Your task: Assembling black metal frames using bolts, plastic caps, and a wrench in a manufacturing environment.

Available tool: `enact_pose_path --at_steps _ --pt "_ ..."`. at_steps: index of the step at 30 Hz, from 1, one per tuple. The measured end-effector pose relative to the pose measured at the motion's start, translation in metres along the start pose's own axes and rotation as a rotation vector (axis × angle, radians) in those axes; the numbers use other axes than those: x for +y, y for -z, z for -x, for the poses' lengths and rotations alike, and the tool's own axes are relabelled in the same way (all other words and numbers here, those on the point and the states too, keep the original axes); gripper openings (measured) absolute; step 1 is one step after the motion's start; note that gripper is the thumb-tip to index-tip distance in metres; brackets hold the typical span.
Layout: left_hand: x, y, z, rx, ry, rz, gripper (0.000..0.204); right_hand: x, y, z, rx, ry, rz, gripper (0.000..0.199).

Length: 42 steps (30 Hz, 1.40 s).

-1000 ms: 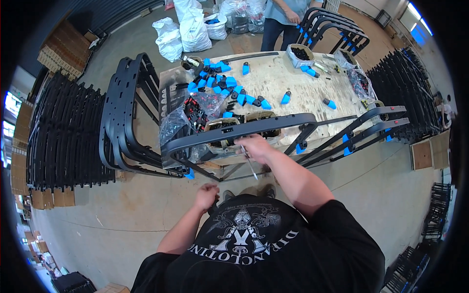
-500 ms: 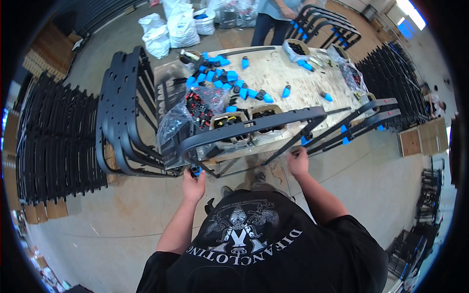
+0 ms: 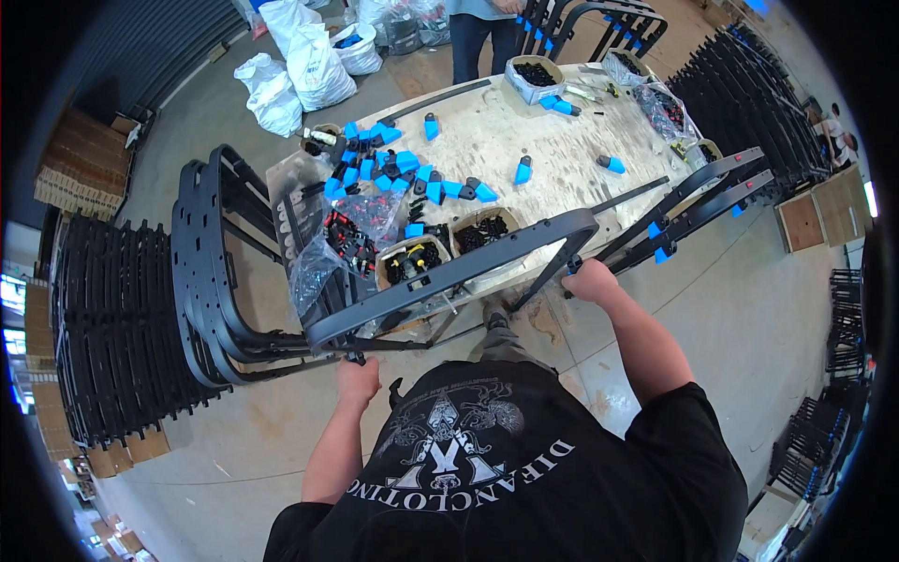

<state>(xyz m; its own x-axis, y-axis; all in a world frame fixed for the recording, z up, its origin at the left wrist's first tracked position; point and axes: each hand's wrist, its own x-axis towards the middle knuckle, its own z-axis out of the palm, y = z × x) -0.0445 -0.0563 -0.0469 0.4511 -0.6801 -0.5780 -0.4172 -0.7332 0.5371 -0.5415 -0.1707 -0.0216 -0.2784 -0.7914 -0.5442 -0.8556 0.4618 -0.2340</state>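
A curved black metal frame (image 3: 449, 276) spans the table's near edge, tilted with its right end higher. My left hand (image 3: 359, 379) is closed at the frame's lower left end, where a small dark part shows above the fingers. Around the right side of the same frame my right hand (image 3: 592, 281) is closed, its fingertips partly hidden and a dark piece showing beside them. Behind the frame stand two bins of small black parts, the left bin (image 3: 381, 273) and the right bin (image 3: 456, 245). Blue-and-black end pieces (image 3: 401, 162) lie scattered over the table.
More black frames lean at the table's left (image 3: 201, 272) and right (image 3: 712, 201). A plastic bag (image 3: 314, 272) of red and black parts lies at the table's left. Across the table (image 3: 506, 122) stands a person (image 3: 482, 42). White sacks (image 3: 314, 70) and stacked black frames (image 3: 117, 328) surround the area.
The view has shifted. Both hands are still at the frame's ends, and the frame sits slightly nearer me. The blue piece seen by my left hand no longer shows. My right hand has come up against the frame.
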Motion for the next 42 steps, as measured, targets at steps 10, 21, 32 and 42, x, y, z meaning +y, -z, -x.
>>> enact_pose_path --at_steps 10,21,32,42 --pt "-0.035 -0.003 -0.019 -0.235 0.096 0.658 0.020 0.014 -0.024 -0.012 -0.338 0.163 -1.101 0.017" --pt "0.001 0.006 0.012 -0.170 0.296 0.557 0.035 -0.008 0.011 0.014 -0.229 -0.093 -0.731 0.037" --pt "-0.064 -0.021 -0.025 0.185 -0.340 0.265 0.063 0.023 -0.056 -0.027 0.292 0.418 -0.663 0.050" --pt "-0.064 0.020 -0.032 -0.184 -0.335 -0.195 0.081 0.057 -0.076 -0.062 -0.018 0.497 -0.616 0.064"
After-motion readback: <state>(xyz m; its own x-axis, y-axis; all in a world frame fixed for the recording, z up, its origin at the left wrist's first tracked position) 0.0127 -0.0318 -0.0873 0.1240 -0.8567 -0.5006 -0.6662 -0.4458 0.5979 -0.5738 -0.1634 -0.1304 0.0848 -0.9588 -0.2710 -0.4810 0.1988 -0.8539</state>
